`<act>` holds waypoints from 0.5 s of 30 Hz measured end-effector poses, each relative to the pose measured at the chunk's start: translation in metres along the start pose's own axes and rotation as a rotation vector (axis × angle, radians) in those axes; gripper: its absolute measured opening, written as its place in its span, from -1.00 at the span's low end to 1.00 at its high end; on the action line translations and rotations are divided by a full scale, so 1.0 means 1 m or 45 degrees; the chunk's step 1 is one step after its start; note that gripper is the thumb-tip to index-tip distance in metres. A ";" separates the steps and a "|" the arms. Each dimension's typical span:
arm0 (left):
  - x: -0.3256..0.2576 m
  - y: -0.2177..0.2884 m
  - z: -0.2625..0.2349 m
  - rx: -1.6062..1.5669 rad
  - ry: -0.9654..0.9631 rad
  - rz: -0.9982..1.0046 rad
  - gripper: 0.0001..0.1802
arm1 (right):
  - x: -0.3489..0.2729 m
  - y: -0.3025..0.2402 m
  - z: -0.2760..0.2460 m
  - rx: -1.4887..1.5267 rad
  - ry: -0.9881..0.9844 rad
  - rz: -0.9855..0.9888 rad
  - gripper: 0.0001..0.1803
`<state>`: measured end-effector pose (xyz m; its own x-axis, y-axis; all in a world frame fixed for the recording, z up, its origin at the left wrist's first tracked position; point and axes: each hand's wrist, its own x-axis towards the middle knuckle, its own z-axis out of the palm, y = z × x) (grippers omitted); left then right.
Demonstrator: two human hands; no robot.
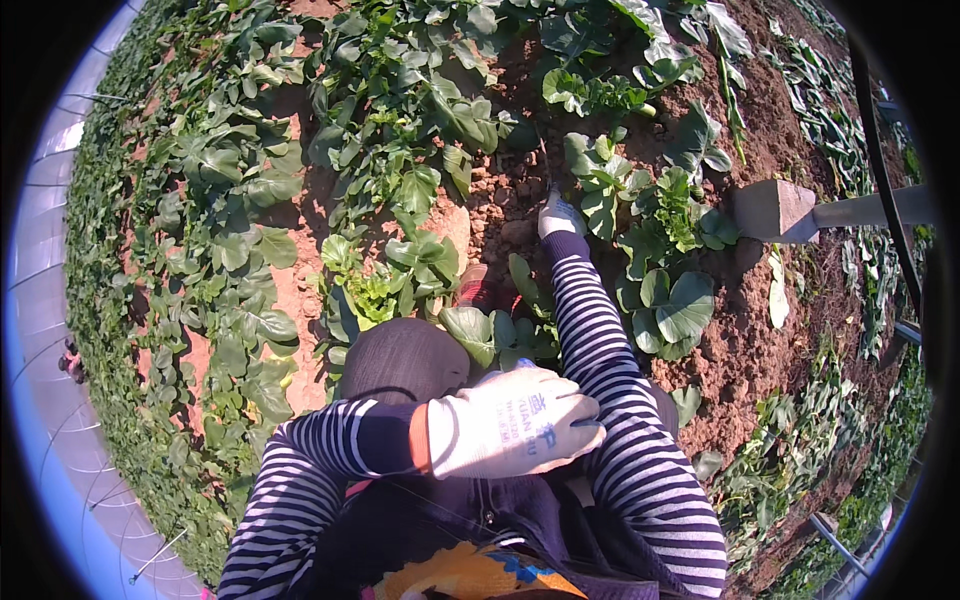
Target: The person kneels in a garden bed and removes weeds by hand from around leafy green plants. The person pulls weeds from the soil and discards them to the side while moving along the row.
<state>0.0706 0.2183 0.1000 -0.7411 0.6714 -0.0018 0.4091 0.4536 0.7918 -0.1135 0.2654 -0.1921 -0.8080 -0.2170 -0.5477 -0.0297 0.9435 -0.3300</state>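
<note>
My right hand (562,217), in a white glove with a dark cuff, reaches forward to the soil beside a leafy green plant (604,180). Its fingers look closed, and a thin, narrow piece projects beyond them; its kind is too small to make out. Bent across my body, my left hand (512,422) wears a white glove with blue print on its back. Its fingers curl beside my striped right sleeve, and the palm is hidden. Broad green leaves (470,330) lie just ahead of it, between my dark knee (405,360) and my right forearm.
Rows of leafy greens (235,200) fill the left and the far side. Stony brown soil (500,195) runs between the rows. At right stands a grey post with a block-shaped base (775,210), near a dark hanging cable (880,160). Pale sheeting (40,300) curves along the left edge.
</note>
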 end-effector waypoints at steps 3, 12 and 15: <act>0.002 0.001 -0.006 -0.026 0.026 0.077 -0.75 | -0.033 0.008 0.010 -0.014 0.044 -0.010 -0.56; 0.003 0.015 0.016 -0.255 0.233 0.252 -0.65 | -0.066 0.024 0.005 -0.003 -0.058 -0.026 -0.57; 0.004 0.013 0.021 -0.166 0.267 0.251 -0.56 | -0.086 0.024 0.015 0.064 -0.075 -0.001 -0.56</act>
<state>0.0836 0.2392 0.0976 -0.7534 0.5975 0.2747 0.4943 0.2390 0.8358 -0.0355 0.3031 -0.1645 -0.7720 -0.2338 -0.5911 0.0001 0.9299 -0.3679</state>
